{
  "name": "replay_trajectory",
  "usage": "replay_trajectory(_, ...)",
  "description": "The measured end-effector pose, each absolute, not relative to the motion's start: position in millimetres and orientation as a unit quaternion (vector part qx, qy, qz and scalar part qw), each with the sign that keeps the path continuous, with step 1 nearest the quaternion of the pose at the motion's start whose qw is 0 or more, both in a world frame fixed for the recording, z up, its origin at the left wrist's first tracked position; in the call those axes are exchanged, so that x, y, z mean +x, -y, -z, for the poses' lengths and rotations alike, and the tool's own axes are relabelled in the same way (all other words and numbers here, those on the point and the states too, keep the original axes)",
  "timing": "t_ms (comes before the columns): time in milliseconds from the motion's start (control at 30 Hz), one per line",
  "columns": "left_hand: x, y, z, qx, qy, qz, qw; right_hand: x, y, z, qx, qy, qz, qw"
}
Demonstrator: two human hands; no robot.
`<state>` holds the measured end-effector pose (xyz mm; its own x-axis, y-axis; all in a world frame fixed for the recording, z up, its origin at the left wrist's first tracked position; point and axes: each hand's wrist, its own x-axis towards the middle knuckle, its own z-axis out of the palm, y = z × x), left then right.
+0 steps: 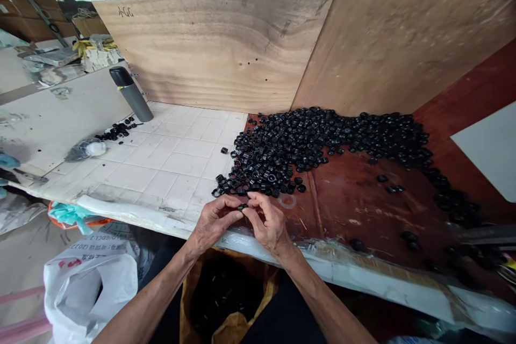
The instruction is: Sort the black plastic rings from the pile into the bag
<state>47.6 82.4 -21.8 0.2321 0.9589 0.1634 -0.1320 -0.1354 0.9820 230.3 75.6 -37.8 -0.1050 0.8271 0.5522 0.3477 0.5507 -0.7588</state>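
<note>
Between the fingertips of both hands sits a small black ring-shaped part point(242, 207), mostly covered by the fingers. My left hand point(217, 220) pinches it from the left with thumb and forefinger. From the right, my right hand point(266, 221) closes thumb and fingers on the same part. Both hands are over the front edge of the table. Just beyond them spreads a large heap of similar black ring parts point(282, 145), reaching back to the wooden board. A pale translucent ring point(287, 202) lies right of my right hand.
Upright wooden boards point(213, 48) close off the back. A grey flask point(133, 95) stands at the left, near a small group of black pieces point(119, 130) and a plastic bag point(83, 149). Below the table edge are an open brown sack point(189, 290) and a white sack point(91, 279).
</note>
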Motion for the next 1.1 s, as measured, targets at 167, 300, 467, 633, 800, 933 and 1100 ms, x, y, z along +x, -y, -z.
replay_trajectory(167, 47.7, -79.0, 24.1, 0.596, -0.353, -0.516, 0.504, 229.5, -70.9, 33.5, -0.407, 0.739, -0.213, 0.493)
replay_trajectory(300, 46.1, -78.3, 24.8, 0.581, -0.349, -0.521, 0.518, 230.9, -69.7, 28.8, -0.389, 0.753, -0.215, 0.486)
replay_trajectory(467, 44.9, -78.2, 25.6, 0.593, -0.363, -0.514, 0.501, 229.7, -70.7, 28.3, -0.416, 0.742, -0.198, 0.487)
replay_trajectory(633, 44.4, -77.7, 27.4, 0.591, -0.366, -0.515, 0.501, 230.6, -69.5, 26.4, -0.417, 0.734, -0.217, 0.491)
replay_trajectory(800, 44.2, -78.0, 25.7, 0.585, -0.365, -0.513, 0.511, 232.1, -68.4, 25.4, -0.402, 0.734, -0.225, 0.498)
replay_trajectory(933, 44.3, -77.3, 18.4, 0.595, -0.368, -0.497, 0.513, 233.0, -69.0, 23.9, -0.393, 0.732, -0.224, 0.510)
replay_trajectory(1100, 42.6, -51.3, 19.3, 0.580, -0.392, -0.492, 0.518, 227.0, -47.4, 20.5, -0.374, 0.733, -0.243, 0.514)
